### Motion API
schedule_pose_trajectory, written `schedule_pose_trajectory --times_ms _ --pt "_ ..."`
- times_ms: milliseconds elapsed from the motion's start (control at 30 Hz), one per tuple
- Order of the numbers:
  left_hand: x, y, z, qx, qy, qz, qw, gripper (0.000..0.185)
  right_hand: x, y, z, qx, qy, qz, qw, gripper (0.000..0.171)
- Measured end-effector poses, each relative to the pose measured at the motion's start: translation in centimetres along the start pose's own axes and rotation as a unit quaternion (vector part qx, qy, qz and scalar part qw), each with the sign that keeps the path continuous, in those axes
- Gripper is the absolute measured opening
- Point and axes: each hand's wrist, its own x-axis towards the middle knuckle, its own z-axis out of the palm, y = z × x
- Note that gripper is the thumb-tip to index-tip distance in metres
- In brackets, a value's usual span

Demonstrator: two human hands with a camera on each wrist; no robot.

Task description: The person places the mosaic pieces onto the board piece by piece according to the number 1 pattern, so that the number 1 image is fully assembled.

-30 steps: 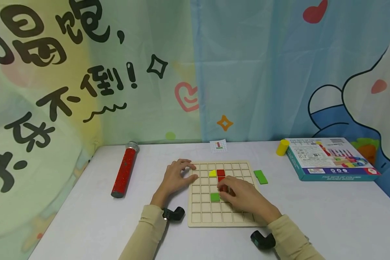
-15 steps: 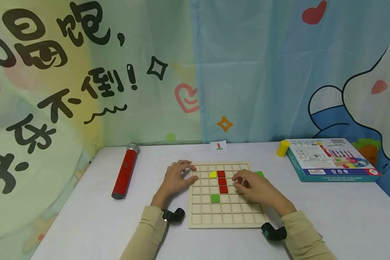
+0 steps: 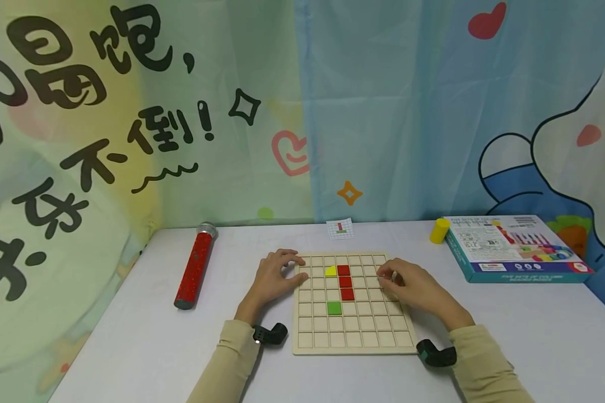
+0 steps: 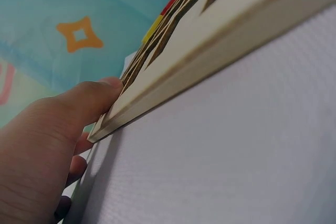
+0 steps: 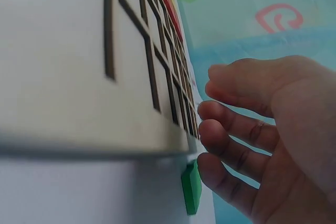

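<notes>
A pale wooden grid board (image 3: 310,340) lies flat on the table. In its grid show a small yellow patch (image 3: 330,271), a column of red squares (image 3: 345,282) and a green square (image 3: 334,308). My left hand (image 3: 274,276) rests at the board's left edge. In the left wrist view the thumb (image 4: 100,97) touches the board's top near a corner. Over the board's right edge hovers my right hand (image 3: 415,285), fingers loosely bent and nothing visible between them. Beside the board a green piece (image 5: 192,187) lies under the right fingers, hidden in the head view.
A small card with a printed grid pattern (image 3: 340,229) lies behind the board. Far left is a red microphone-shaped tube (image 3: 195,268). At the back right lie a yellow cylinder (image 3: 440,230) and a flat teal box (image 3: 519,252). A printed curtain (image 3: 383,112) hangs behind.
My right hand has moved right, from the red squares to the board's right edge. The red column is uncovered, and the green piece beside the board is now hidden in the head view.
</notes>
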Motion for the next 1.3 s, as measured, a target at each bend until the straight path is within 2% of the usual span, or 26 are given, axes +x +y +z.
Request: schedule_pose_trajectory --times_ms 800,1033,1300 --pt "0.0 0.1 0.0 0.002 -0.003 -0.005 1.0 0.029 -0.7 2.7 -1.7 -0.027 0.013 0.045 0.999 0.013" --pt "-0.1 0.0 0.0 0.005 -0.003 -0.004 1.0 0.029 -1.0 2.6 -1.9 -0.035 0.0 0.091 0.995 0.021" --pt "-0.1 0.0 -0.1 0.003 -0.003 0.002 1.0 0.029 -1.1 2.8 -2.4 -0.044 -0.015 0.101 0.994 0.036"
